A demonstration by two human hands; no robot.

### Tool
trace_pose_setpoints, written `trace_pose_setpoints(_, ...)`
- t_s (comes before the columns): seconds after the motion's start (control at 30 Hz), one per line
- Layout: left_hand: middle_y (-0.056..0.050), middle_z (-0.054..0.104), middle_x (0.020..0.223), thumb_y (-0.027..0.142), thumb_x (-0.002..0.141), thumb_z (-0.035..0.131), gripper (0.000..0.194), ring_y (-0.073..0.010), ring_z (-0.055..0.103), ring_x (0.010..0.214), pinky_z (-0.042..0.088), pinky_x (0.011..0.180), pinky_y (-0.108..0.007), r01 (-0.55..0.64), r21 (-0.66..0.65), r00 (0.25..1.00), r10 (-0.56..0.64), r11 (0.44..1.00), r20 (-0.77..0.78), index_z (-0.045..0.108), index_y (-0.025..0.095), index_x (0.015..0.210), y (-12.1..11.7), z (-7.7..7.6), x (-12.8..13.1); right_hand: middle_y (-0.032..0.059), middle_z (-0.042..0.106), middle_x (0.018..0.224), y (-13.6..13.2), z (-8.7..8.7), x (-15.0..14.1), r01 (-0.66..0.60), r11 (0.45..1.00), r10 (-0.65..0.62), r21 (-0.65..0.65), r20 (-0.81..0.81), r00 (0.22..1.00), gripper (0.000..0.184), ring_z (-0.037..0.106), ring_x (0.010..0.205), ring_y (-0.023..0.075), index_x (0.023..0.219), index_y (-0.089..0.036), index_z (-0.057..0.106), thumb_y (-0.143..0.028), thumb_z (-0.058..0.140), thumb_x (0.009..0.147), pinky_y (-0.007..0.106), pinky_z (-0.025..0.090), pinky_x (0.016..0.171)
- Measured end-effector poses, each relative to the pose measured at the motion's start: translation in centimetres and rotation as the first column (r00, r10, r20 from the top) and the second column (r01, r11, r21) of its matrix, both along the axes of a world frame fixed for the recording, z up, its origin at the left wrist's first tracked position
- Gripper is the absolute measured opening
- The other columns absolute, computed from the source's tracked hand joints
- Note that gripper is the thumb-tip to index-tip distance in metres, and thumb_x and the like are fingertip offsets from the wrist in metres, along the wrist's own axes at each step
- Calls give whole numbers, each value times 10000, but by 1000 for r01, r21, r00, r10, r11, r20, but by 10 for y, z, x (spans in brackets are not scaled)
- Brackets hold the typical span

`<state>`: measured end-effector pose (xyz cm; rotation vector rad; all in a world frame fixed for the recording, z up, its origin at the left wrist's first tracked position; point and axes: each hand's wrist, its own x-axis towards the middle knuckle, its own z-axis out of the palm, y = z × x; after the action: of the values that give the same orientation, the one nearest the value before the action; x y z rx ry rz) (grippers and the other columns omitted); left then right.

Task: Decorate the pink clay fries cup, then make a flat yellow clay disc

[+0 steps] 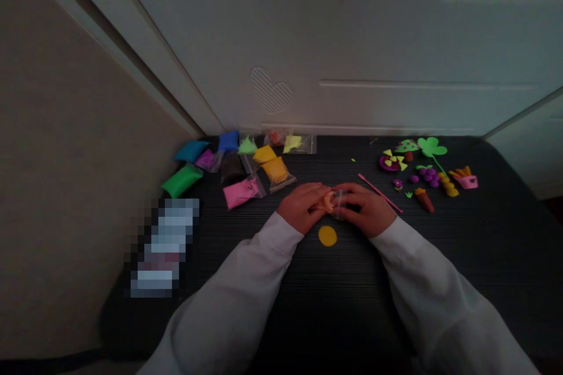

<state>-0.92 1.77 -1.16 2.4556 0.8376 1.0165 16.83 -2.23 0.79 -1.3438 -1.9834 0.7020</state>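
Note:
Between my two hands is a small clear plastic bag with pale orange modelling clay [326,202] in it. My left hand [303,205] is closed on the clay end of the bag. At the clear, open-looking end, my right hand [363,205] grips the plastic with its fingers bent. Part of the bag is hidden behind the fingers. Just below the hands, a flat yellow clay disc [328,236] lies on the black table [325,293]. To the right of my right hand rests a thin pink modelling tool [380,193].
Several bags of coloured clay, including a pink bag [241,192] and a green bag [182,180], lie at the back left. A blurred-out phone-like object [165,249] is left. Finished clay figures, such as a green clover [432,147] and purple grapes [428,176], stand back right.

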Motion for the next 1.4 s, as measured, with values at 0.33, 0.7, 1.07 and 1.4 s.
trace_pose_setpoints(0.33, -82, 605, 1024, 267, 673, 592, 389, -171, 554, 955, 461, 845, -336, -102, -102, 995, 99, 990, -33, 539, 157, 1042, -1, 4, -2, 56, 551, 1006, 1, 4, 6, 175, 984, -176, -24, -233, 956, 88, 524, 944, 176, 765, -209, 588, -272, 537, 730, 361, 430, 823)
trace_pose_setpoints(0.7, -73, 611, 1015, 308, 657, 603, 437, -171, 564, 924, 453, 841, -319, -197, -188, 980, 188, 962, -66, 537, 138, 1054, 1, 9, -3, 2, 637, 811, 4, -3, 15, 117, 885, -413, -450, -647, 641, 157, 582, 772, 119, 797, -224, 618, -336, 594, 689, 249, 468, 646)
trace_pose_setpoints(1.07, -69, 619, 966, 325, 643, 614, 421, -177, 573, 877, 465, 793, -340, -248, -205, 969, 245, 947, -42, 545, 147, 1018, 4, 8, -3, -11, 615, 689, 4, 1, 13, 162, 898, -409, -408, -644, 646, 171, 571, 640, 105, 706, -201, 571, -363, 606, 669, 245, 459, 588)
trace_pose_setpoints(1.4, -75, 617, 955, 330, 644, 609, 428, -174, 571, 871, 462, 794, -330, -252, -217, 968, 248, 943, -49, 543, 133, 1018, 3, 9, -3, -15, 648, 655, 1, 14, 10, 29, 839, -493, -543, -737, 462, 138, 589, 595, 97, 715, -221, 654, -267, 681, 588, 262, 479, 616)
